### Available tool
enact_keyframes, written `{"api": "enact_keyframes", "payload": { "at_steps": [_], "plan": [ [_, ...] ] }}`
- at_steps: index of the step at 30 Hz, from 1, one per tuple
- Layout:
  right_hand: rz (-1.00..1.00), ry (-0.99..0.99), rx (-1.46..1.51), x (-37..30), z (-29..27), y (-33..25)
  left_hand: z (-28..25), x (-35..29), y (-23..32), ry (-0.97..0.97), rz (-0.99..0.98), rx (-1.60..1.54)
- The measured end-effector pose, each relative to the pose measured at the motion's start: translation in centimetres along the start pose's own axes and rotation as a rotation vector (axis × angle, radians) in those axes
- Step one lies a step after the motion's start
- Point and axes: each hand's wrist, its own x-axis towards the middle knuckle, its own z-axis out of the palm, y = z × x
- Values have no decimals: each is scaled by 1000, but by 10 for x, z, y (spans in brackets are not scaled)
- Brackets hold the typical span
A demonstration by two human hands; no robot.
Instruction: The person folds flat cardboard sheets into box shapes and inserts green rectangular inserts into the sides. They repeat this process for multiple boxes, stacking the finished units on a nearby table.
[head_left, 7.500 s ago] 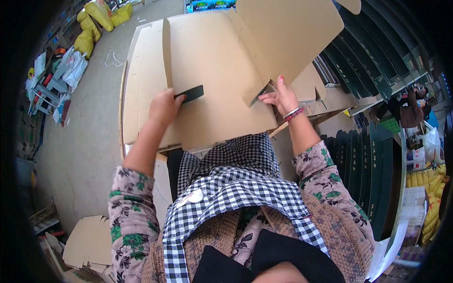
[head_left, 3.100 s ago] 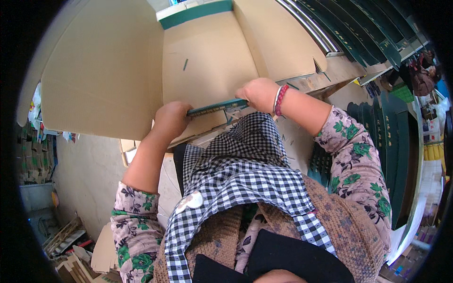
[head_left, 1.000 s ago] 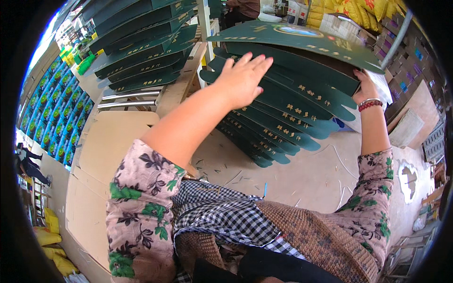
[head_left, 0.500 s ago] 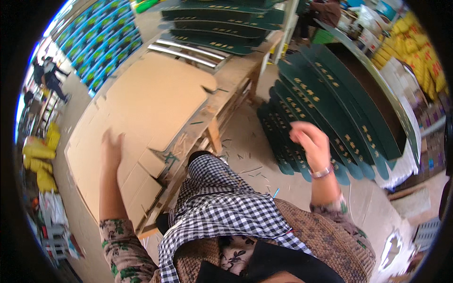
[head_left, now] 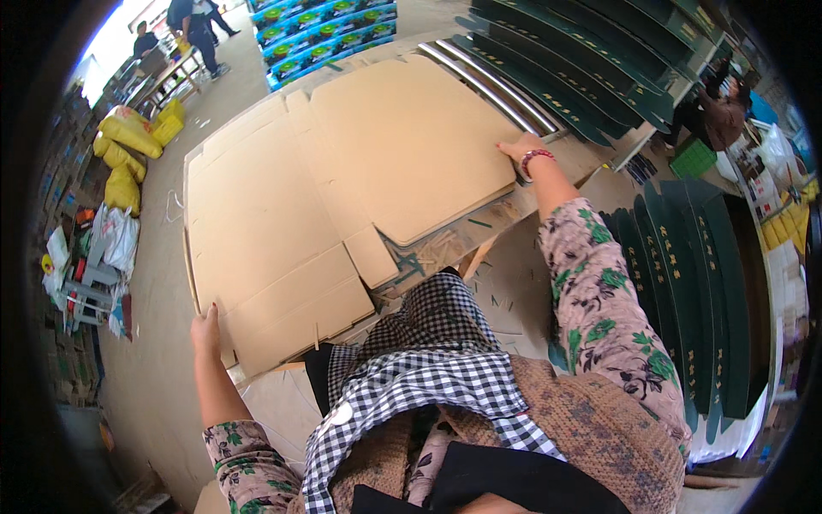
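A large flat brown cardboard sheet, creased and slotted, lies on top of similar sheets on a wooden workbench. My left hand grips its near left edge, the thumb up against the rim. At the sheet's right edge, my right hand has its thumb on top, and the other fingers are partly hidden. Both arms are spread wide across the sheet. Small green and brown cardboard scraps lie along the bench's near edge.
Two metal rails run behind the sheet, beside stacked dark green cartons. More green cartons stand at right. Blue printed boxes rise at the back. Yellow sacks line the left. One person sits far right; others stand far left.
My view has swung left. My right hand has moved from beside the green cartons to the sheet's right edge. My left hand has gone from over the sheet to its near left edge.
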Motion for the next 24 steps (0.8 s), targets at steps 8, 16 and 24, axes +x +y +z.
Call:
{"api": "enact_keyframes", "payload": {
  "at_steps": [8, 16, 24],
  "plan": [
    [-371, 470, 2, -38, -85, -43, -52, -3, 16, 28, 42, -78],
    [-531, -335, 1278, -185, -18, -52, -31, -60, 57, -224, 86, -396],
    [-421, -560, 1279, -212, 47, -95, 26, -100, 111, 72, 431, 87]
  ]
}}
